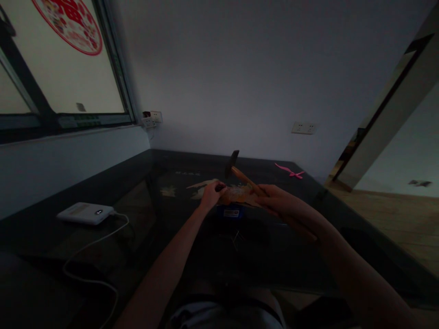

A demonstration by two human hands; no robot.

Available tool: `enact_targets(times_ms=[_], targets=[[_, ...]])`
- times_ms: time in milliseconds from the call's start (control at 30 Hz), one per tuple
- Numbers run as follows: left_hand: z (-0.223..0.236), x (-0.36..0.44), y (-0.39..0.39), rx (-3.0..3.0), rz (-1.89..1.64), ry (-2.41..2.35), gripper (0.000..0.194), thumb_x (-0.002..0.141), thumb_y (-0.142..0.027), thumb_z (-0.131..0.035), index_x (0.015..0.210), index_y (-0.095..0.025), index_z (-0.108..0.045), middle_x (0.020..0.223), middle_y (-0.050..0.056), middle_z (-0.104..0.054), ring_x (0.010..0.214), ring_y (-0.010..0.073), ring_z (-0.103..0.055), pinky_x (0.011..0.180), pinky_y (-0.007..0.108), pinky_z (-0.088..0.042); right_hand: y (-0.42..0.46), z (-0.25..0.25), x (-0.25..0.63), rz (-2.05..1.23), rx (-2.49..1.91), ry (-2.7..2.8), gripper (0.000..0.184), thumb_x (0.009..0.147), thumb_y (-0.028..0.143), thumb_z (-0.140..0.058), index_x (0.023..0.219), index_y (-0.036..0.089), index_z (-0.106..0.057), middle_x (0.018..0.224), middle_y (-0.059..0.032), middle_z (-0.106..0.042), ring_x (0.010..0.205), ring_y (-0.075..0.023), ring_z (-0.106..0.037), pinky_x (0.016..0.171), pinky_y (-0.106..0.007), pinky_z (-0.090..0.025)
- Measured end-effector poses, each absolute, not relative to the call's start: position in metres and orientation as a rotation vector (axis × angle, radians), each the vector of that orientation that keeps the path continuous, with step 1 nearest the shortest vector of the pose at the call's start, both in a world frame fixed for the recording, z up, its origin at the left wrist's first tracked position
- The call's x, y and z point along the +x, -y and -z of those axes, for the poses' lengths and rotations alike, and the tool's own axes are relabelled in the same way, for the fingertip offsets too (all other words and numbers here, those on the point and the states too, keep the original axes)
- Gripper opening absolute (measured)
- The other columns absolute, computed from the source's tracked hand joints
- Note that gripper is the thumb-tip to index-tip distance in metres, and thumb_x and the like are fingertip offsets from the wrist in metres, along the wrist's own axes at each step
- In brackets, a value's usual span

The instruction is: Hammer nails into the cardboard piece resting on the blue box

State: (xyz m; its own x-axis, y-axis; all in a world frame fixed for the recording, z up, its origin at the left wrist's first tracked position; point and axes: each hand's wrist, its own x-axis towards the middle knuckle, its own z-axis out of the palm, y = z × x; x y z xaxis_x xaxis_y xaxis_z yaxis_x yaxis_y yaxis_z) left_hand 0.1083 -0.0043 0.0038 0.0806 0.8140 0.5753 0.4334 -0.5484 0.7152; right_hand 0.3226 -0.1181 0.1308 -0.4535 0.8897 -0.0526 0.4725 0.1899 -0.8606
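Smooth brown wooden handle and dark metal head on the hammer (242,175); glossy dark tabletop (113,183).

You can read nothing surely: the red character (70,10) on the round sticker (89,40) is cut off, the label (231,213) on the blue object (220,211) too small.

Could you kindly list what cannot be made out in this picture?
All in the head view:
- Whatever the left hand may pinch: too small, dark.
- Part of the hammer's handle: hidden by the right hand.
- Label text: small, blurred.
- Cable's far end: cut off by bottom edge.
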Motion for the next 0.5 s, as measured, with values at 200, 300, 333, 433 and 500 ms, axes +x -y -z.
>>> enact_targets(times_ms=[200, 300, 333, 433, 500], targets=[[-0.010, 0.108, 0.011, 2.041, -1.400, -1.322, 0.009, 0.073, -0.018, -0.062, 0.081, -0.014, -0.063, 0.079, 0.004, -0.068, 0.074, 0.0171, -0.063, 0.071, 0.029, -0.049, 0.119, -0.130, 0.322, -1.176, -1.349, 2.146, 0.026, 0.080, 0.027, -0.053, 0.102, 0.014, -0.052, 0.050, 0.0094, -0.043, 0.032, -0.0037, -0.037, 0.029, -0.015, -0.030], [-0.008, 0.110, 0.009, 1.984, -1.429, -1.244, 0.009, 0.073, -0.015, -0.061, 0.081, -0.015, -0.062, 0.080, 0.003, -0.068, 0.076, 0.0156, -0.063, 0.074, 0.028, -0.049, 0.124, -0.138, 0.321, -1.163, -1.335, 2.094, 0.027, 0.081, 0.027, -0.051, 0.105, 0.014, -0.051, 0.053, 0.0086, -0.043, 0.033, -0.0033, -0.036, 0.030, -0.015, -0.030], [-0.007, 0.110, 0.008, 1.967, -1.438, -1.222, 0.008, 0.073, -0.015, -0.061, 0.082, -0.015, -0.062, 0.080, 0.003, -0.068, 0.076, 0.0153, -0.064, 0.074, 0.028, -0.049, 0.125, -0.139, 0.321, -1.157, -1.352, 2.080, 0.027, 0.081, 0.027, -0.050, 0.104, 0.014, -0.051, 0.052, 0.0085, -0.043, 0.033, -0.0036, -0.036, 0.029, -0.015, -0.030], [-0.006, 0.110, 0.007, 1.985, -1.430, -1.226, 0.009, 0.075, -0.016, -0.060, 0.083, -0.014, -0.062, 0.081, 0.005, -0.068, 0.075, 0.0157, -0.063, 0.072, 0.028, -0.049, 0.122, -0.133, 0.321, -1.157, -1.404, 2.094, 0.027, 0.081, 0.027, -0.051, 0.105, 0.014, -0.050, 0.050, 0.0089, -0.042, 0.032, -0.0046, -0.037, 0.030, -0.016, -0.031], [-0.008, 0.109, 0.008, 2.042, -1.418, -1.296, 0.011, 0.074, -0.019, -0.062, 0.083, -0.014, -0.063, 0.081, 0.005, -0.067, 0.075, 0.0170, -0.063, 0.071, 0.029, -0.048, 0.119, -0.126, 0.322, -1.160, -1.421, 2.129, 0.029, 0.080, 0.029, -0.053, 0.105, 0.015, -0.051, 0.050, 0.0088, -0.043, 0.033, -0.0050, -0.038, 0.031, -0.017, -0.031]])
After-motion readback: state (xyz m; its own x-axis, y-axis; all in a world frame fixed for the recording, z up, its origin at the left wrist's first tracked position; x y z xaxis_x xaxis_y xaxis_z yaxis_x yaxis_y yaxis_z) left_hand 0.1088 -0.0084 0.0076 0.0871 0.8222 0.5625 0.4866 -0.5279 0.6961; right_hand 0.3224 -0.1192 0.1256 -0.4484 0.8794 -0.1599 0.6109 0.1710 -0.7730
